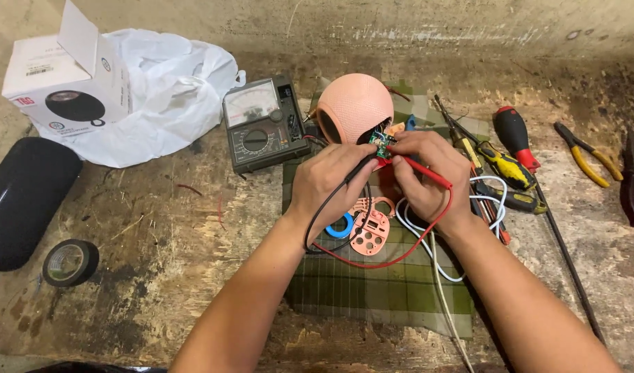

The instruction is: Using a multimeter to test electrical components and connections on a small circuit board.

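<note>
A round pink speaker shell (351,105) lies opened on a green plaid cloth (379,290), with a small green circuit board (382,141) showing at its lower right. My left hand (327,179) grips a black meter probe (362,168) whose tip touches the board. In my right hand (427,173) is a red meter probe (427,173), also pointed at the board. Their black and red leads loop down over the cloth. An analog multimeter (261,123) stands just left of the speaker.
A pink perforated plate (371,231) and a blue ring (342,225) lie on the cloth. Screwdrivers (514,138) and pliers (585,155) sit at right, a white cable (438,276) nearby. Left: white box (61,76), plastic bag (168,90), black speaker (23,200), tape roll (69,262).
</note>
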